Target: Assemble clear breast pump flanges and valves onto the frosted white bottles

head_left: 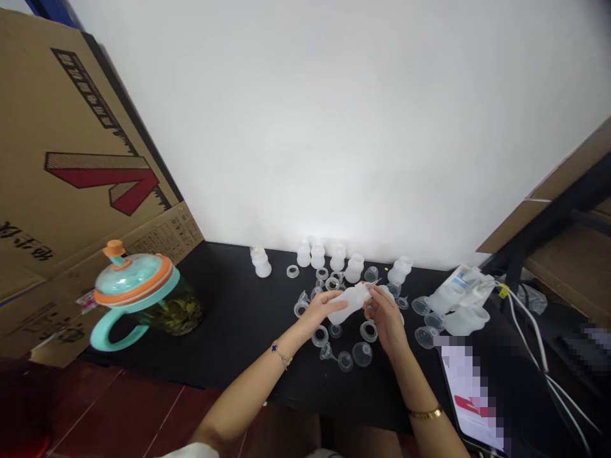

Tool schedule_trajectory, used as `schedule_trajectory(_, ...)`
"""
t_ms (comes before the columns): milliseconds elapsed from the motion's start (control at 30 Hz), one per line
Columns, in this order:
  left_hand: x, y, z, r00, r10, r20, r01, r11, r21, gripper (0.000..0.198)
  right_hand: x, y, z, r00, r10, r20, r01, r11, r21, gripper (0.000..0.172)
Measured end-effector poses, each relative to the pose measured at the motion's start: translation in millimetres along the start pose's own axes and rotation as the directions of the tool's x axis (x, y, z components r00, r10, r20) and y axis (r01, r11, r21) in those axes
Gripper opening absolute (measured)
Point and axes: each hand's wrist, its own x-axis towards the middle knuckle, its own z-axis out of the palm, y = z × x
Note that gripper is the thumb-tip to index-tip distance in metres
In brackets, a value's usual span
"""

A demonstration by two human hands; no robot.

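Note:
My left hand [321,310] is wrapped around a white translucent plastic bottle [351,301], which lies tilted with its neck to the right. At that neck, the fingers of my right hand [386,315] pinch a small clear piece, partly hidden, that looks like a nipple or cap. Around both hands lie clear ring collars [368,331] and clear domed covers [361,353]. Several more white bottles [354,268] stand upright along the wall behind my hands.
A large jug [138,299] with a turquoise handle and orange-trimmed lid stands left, before a cardboard box [71,159]. To the right are a bag of bottles [461,296], a phone [470,394] and white cables [534,324]. The black table [214,331] meets a white wall.

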Motion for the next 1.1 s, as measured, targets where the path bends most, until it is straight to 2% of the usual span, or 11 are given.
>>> schedule_trajectory(100, 1.1, -2.3, -0.9, 0.999, -0.031, 0.022, 0.031, 0.999, -0.017, 0.047, 0.3, 0.5, -0.7, 1.000, -0.003, 0.021, 0.003, 1.000, -0.004, 0.032)
schedule_trajectory(267, 1.4, -2.7, -1.5, 1.000, -0.015, 0.027, 0.015, 1.000, -0.008, 0.043, 1.1, 2.8, -2.8, 0.999, -0.021, 0.026, 0.022, 0.999, -0.025, 0.031)
schedule_trajectory(700, 2.6, -3.0, 0.0, 0.995, 0.099, -0.005, -0.099, 0.991, 0.087, 0.046, 2.1, 4.3, -3.9, 1.000, -0.010, 0.018, 0.010, 1.000, -0.006, 0.031)
schedule_trajectory(867, 1.2, -1.9, 1.9, 0.985, 0.172, -0.021, -0.166, 0.969, 0.182, 0.046, 2.2, 4.5, -4.2, 1.000, -0.015, 0.002, 0.015, 1.000, -0.015, 0.031)
schedule_trajectory(1100, 0.4, -8.7, 2.5, 0.965, 0.239, -0.107, -0.192, 0.924, 0.330, 0.051, 1.9, 3.8, -3.0, 1.000, -0.013, -0.015, 0.012, 1.000, -0.014, 0.030)
